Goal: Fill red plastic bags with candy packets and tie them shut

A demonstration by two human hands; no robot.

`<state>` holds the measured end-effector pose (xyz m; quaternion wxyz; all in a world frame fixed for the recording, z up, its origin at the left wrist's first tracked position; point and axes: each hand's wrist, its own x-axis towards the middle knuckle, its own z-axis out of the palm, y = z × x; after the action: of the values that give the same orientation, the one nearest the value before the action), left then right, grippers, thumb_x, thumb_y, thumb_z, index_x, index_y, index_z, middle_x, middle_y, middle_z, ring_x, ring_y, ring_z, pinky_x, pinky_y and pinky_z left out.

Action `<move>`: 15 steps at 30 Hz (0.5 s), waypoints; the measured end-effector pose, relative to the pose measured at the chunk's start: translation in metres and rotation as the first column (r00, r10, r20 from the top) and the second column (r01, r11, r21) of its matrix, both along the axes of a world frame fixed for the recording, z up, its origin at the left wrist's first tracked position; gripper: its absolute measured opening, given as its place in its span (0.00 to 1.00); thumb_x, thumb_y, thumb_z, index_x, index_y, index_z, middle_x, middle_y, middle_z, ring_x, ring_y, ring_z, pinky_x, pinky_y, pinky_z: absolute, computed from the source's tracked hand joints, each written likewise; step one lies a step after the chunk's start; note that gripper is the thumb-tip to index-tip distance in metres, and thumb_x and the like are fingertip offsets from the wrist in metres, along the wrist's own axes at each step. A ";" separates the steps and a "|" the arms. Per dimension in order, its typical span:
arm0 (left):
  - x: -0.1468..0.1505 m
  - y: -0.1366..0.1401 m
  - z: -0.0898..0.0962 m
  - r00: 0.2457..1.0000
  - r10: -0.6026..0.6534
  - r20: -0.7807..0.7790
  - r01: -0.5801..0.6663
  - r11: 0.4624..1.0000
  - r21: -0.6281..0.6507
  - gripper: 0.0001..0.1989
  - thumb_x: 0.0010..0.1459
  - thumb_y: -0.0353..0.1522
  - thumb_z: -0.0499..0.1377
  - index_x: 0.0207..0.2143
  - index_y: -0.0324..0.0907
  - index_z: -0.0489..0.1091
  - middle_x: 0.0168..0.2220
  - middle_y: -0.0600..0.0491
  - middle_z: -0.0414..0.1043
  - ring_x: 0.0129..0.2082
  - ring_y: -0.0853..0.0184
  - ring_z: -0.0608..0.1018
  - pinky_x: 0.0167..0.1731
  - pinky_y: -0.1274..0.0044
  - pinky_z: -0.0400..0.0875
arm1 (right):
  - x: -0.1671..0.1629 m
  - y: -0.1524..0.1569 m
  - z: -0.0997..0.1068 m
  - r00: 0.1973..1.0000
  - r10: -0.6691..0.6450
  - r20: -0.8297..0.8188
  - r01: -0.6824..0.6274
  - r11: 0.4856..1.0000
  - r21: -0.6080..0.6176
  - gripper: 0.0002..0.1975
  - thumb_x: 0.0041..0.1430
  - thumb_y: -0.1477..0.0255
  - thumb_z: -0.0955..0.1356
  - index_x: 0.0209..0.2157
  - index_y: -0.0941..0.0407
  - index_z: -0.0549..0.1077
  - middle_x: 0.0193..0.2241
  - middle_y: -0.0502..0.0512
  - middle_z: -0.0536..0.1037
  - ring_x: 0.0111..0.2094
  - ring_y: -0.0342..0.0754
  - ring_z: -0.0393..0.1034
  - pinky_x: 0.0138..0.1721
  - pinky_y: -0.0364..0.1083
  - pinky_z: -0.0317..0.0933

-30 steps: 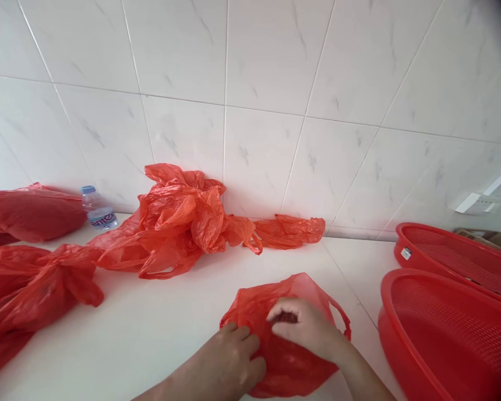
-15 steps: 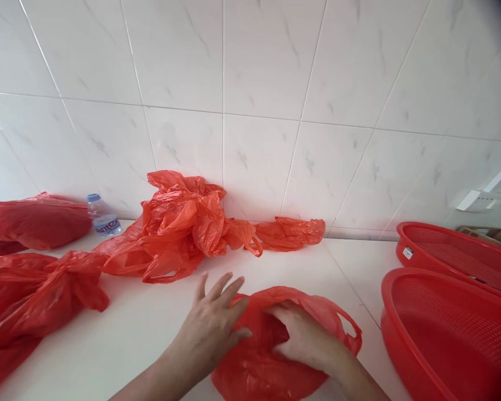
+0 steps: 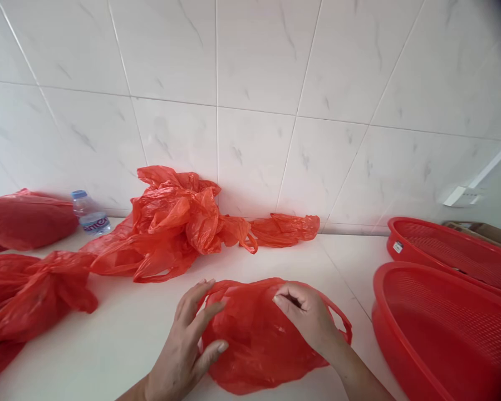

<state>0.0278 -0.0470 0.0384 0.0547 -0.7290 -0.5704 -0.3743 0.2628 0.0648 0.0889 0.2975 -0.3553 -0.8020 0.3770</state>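
Observation:
A red plastic bag (image 3: 259, 340) with loop handles lies on the white surface in front of me. Along its left edge is my left hand (image 3: 187, 340), fingers spread and thumb apart, the fingertips reaching over the bag's rim. My right hand (image 3: 307, 317) sits over the bag's upper right part. Its fingers are curled and the thumb tip meets the forefinger, seemingly pinching the bag's thin film. What lies inside the bag cannot be made out.
Crumpled red bags (image 3: 179, 223) lie against the tiled wall (image 3: 254, 156). At the left are filled red bags (image 3: 29, 220) and a water bottle (image 3: 91, 214). Two red plastic baskets (image 3: 434, 334) stand at the right, and a wall socket (image 3: 462, 196) is above them.
My right hand has come up out of the bag's opening and its fingers have closed. My left hand has moved left and down along the bag's edge. The bag looks flatter.

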 end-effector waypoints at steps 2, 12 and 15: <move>-0.002 -0.002 -0.009 0.999 -0.028 0.042 0.029 0.999 -0.015 0.23 0.61 0.43 0.53 0.57 0.51 0.56 0.64 0.46 0.42 0.63 0.50 0.52 0.55 0.54 0.60 | -0.003 -0.003 -0.003 0.999 -0.026 0.044 0.021 0.994 0.111 0.13 0.62 0.67 0.61 0.23 0.55 0.62 0.21 0.46 0.64 0.24 0.40 0.57 0.25 0.40 0.53; -0.021 0.020 -0.014 0.920 0.022 0.392 0.016 0.996 -0.093 0.14 0.62 0.39 0.52 0.50 0.53 0.65 0.58 0.49 0.53 0.61 0.54 0.58 0.56 0.57 0.61 | -0.012 -0.012 -0.026 0.965 -0.256 0.055 0.130 0.650 0.749 0.15 0.63 0.72 0.61 0.23 0.57 0.67 0.17 0.48 0.66 0.19 0.39 0.55 0.22 0.42 0.48; -0.022 0.021 -0.014 0.888 0.046 0.458 0.018 0.991 -0.135 0.15 0.61 0.41 0.52 0.49 0.52 0.66 0.58 0.50 0.55 0.59 0.55 0.61 0.54 0.60 0.64 | -0.015 -0.021 -0.030 0.947 -0.315 0.059 0.165 0.638 0.752 0.15 0.63 0.72 0.61 0.24 0.57 0.70 0.17 0.49 0.68 0.20 0.41 0.59 0.23 0.42 0.51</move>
<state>0.0061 -0.0258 0.0241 -0.1290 -0.6173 -0.5965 -0.4964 0.2478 0.0440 0.0594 0.3874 -0.3414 -0.8544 -0.0575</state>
